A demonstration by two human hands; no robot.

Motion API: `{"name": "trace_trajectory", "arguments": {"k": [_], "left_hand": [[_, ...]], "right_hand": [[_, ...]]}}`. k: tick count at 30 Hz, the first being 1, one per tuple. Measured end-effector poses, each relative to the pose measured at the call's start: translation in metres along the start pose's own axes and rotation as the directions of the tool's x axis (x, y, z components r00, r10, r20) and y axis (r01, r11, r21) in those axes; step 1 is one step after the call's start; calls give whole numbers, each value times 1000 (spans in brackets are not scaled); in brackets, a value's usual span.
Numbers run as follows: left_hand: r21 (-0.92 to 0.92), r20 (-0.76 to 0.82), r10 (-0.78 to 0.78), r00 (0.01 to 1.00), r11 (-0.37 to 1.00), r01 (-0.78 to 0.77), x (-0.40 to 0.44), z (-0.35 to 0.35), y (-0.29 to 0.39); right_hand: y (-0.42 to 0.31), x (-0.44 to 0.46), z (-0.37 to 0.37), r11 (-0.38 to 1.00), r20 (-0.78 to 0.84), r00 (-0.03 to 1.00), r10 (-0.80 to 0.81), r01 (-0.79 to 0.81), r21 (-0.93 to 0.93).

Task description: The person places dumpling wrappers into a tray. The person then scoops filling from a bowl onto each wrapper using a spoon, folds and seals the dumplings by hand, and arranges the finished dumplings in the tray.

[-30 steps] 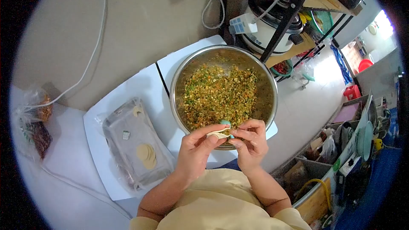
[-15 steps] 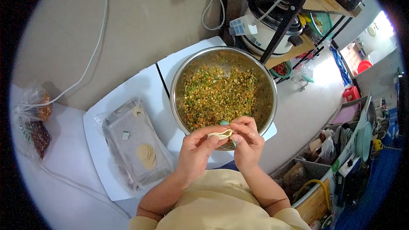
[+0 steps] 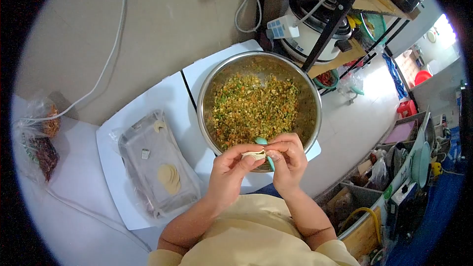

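Note:
Over the near rim of a steel bowl (image 3: 203,130), both hands are at a folded dumpling (image 3: 253,155) with a pale wrapper. My left hand (image 3: 227,173) pinches its left side between thumb and fingers. The fingertips of my right hand (image 3: 288,165) close on its right end. A teal tool (image 3: 270,163) is tucked in the right hand, its ends showing above and below the fingers; its kind is hidden. Chopped filling (image 3: 253,111), green, orange and yellow, fills much of the bowl's bottom.
On the white table (image 3: 116,167) to the left lies a plastic-covered tray (image 3: 148,167) with round wrappers (image 3: 169,177) and a small folded piece (image 3: 158,126). A shelf post (image 3: 327,29) and a cooker (image 3: 308,47) stand beyond the bowl. Bagged food (image 3: 44,155) is far left.
The dumpling's opening has narrowed as my fingers press its edges together. More of the teal tool shows now. My right hand has shifted slightly; the tray's contents have not moved.

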State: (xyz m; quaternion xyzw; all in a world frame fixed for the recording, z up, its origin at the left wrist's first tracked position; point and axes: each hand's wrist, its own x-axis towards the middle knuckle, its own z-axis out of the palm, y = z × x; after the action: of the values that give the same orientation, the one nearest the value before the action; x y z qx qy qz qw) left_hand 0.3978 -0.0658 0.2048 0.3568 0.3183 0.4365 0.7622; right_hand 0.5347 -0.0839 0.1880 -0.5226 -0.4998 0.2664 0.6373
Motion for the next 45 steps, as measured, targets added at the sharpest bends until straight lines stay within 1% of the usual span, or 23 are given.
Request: {"name": "trace_trajectory", "arguments": {"k": [1, 2, 4, 5, 7, 8, 10, 14, 17, 19, 20, 22, 23, 25, 29, 31, 35, 37, 41, 43, 44, 45], "left_hand": [[8, -11, 2, 1000, 1000, -2, 1, 0, 0], [9, -12, 4, 1000, 1000, -4, 1, 0, 1], [-56, -24, 24, 999, 998, -25, 3, 2, 4], [-57, -24, 24, 999, 998, -25, 4, 2, 3], [-49, -3, 63, 998, 997, -63, 4, 0, 0], [-49, -3, 59, 998, 997, -59, 3, -1, -1], [80, 8, 38, 999, 996, -39, 2, -1, -3], [95, 14, 43, 999, 994, -44, 1, -1, -3], [98, -29, 60, 998, 994, -57, 2, -3, -2], [109, 15, 79, 997, 991, -80, 2, -4, 0], [108, 15, 78, 997, 991, -79, 2, -3, 1], [125, 6, 13, 1000, 992, -14, 2, 0, 0], [124, 5, 12, 1000, 992, -13, 2, 0, 0], [90, -21, -31, 999, 995, 33, 2, 0, 1], [87, -30, -16, 999, 996, 18, 3, 1, 4], [80, -13, 0, 1000, 997, 1, 3, 2, 6], [85, 33, -36, 999, 996, 33, 3, 0, 2], [185, 36, -42, 998, 982, 34, 1, 0, 4], [152, 18, -23, 1000, 988, 20, 2, 0, 8], [214, 20, -39, 999, 976, 34, 2, 2, 14], [212, 21, -41, 999, 977, 36, 2, 2, 17], [232, 51, -80, 996, 971, 66, 2, 3, 20]], "right_hand": [[0, 1, 0, 996, 13, 998, -67, 68, -64], [0, 1, 2, 996, 14, 998, -69, 70, -62], [0, 1, 8, 990, -62, 997, 48, -39, 138], [-2, 2, 7, 990, -61, 997, 48, -39, 138], [-6, 6, 3, 996, 78, 995, -66, 61, 63], [-5, 5, 1, 996, 77, 995, -62, 58, 62], [0, 4, -2, 997, 73, 995, -61, 57, 51], [-4, 5, 0, 997, 64, 995, -70, 68, 47], [-6, 7, 1, 998, 53, 998, -31, 28, 59], [-8, 9, -1, 994, 143, 985, -101, 105, -21], [-6, 8, -1, 994, 143, 985, -99, 103, -21], [-1, 6, -3, 993, 109, 988, -106, 111, -42], [-1, 5, -3, 993, 110, 988, -104, 109, -42], [-2, 6, -2, 991, 109, 988, -111, 118, -67], [-6, 10, 0, 991, 103, 990, -99, 107, -84], [-6, 12, -1, 968, 186, 964, -188, 214, -130], [-3, 9, -2, 967, 133, 975, -177, 197, -162], [-2, 8, -1, 968, 116, 976, -184, 200, -154], [-4, 13, -4, 956, 172, 962, -212, 240, -168], [-8, 16, -6, 936, 254, 935, -247, 298, -187], [-7, 15, -7, 936, 254, 936, -245, 297, -189], [-4, 14, -8, 936, 245, 937, -249, 298, -188]]}}
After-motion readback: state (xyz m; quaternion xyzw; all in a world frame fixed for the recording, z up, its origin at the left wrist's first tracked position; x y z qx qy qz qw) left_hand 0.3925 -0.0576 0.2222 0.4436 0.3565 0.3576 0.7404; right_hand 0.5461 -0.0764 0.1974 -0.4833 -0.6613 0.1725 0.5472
